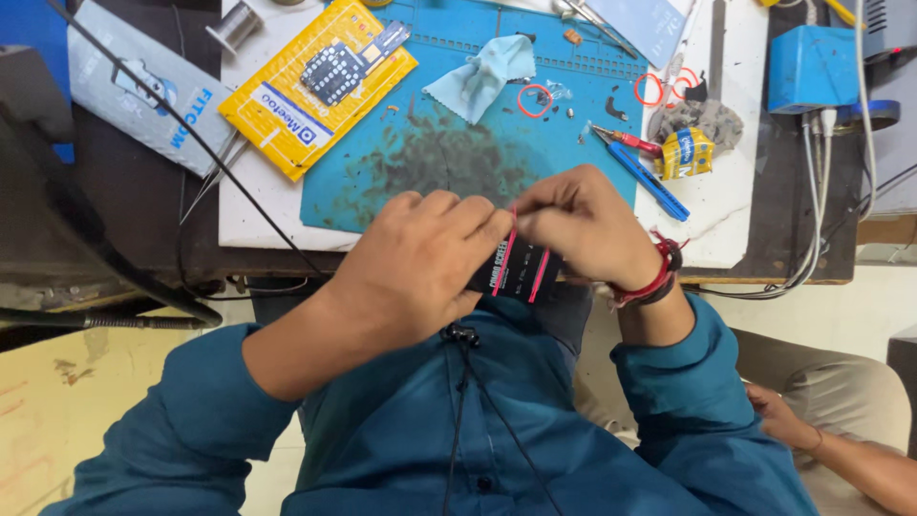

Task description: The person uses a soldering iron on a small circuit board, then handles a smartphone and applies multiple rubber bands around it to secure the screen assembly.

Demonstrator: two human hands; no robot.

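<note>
Left hand (420,263) curls closed around a small black box (521,272), fingers wrapped over its near end, holding it up in front of the chest rather than resting it on the bench. Right hand (583,225) is pinched shut at the fingertips on a red rubber band (507,250) that runs across the box; a second red band lies parallel just beside it. The grip looks like a brace-and-stretch arrangement: one hand steadies the box, the other pulls the band taut over it. A red thread and a dark band sit on the right wrist.

Just beyond the hands lies a blue work mat (449,158), its middle badly smudged dark, set on a white board. On the mat: a crumpled pale blue cloth (482,76) and one loose red rubber ring (535,100). More red rings (664,88) lie off the mat's right edge, near at hand. A blue-handled tool (650,177) lies slantwise by the mat's right border, next to a small yellow-and-blue packet (688,153). To the left, a yellow flat pack (306,91) carries a small dark keypad board (334,69). A blue box-shaped unit (812,67) with white cables stands far right.

Another person's hand (778,416) rests on a knee at lower right, apart from the work.
</note>
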